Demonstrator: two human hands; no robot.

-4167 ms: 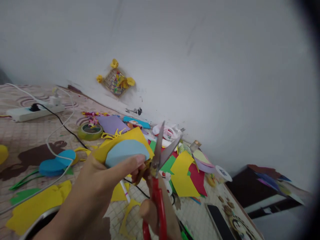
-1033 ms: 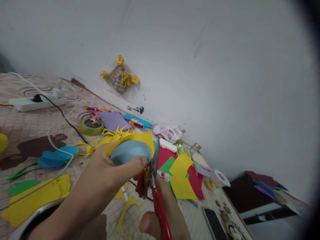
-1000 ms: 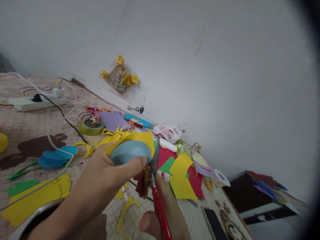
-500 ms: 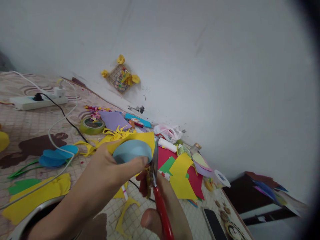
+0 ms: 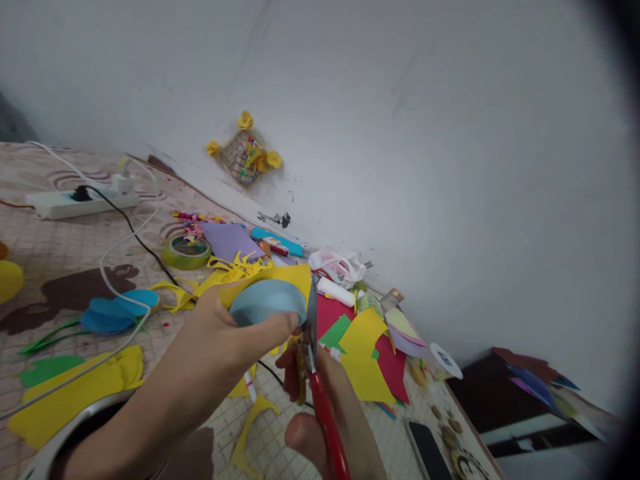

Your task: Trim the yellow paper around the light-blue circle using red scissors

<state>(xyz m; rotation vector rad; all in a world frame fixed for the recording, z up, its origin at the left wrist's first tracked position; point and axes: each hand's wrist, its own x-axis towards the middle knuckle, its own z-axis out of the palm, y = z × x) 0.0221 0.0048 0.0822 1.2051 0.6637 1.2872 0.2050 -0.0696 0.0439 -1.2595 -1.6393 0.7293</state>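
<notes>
My left hand [image 5: 235, 333] pinches a light blue rounded paper piece [image 5: 267, 300] together with a sheet of yellow paper [image 5: 295, 272] behind it, thumb on the front. In my right hand [image 5: 335, 393] is a pair of scissors [image 5: 323, 407] with red handles, pointing upward. Their blades stand at the right edge of the yellow paper, close to my left thumb tip. Whether the blades touch the paper there I cannot tell. Below the hands, a curved yellow paper offcut [image 5: 245, 433] lies on the patterned tablecloth.
On the left are a power strip [image 5: 83, 202] with cables, blue paper petals [image 5: 113, 313] and a roll of tape [image 5: 187, 251]. Yellow sheets [image 5: 365, 360], a glue stick [image 5: 336, 291] and a phone [image 5: 429, 450] lie to the right. A woven decoration [image 5: 245, 159] hangs on the wall.
The whole view has shifted slightly. Both hands keep nearly the same pose, with the paper and scissors still held against each other's side.
</notes>
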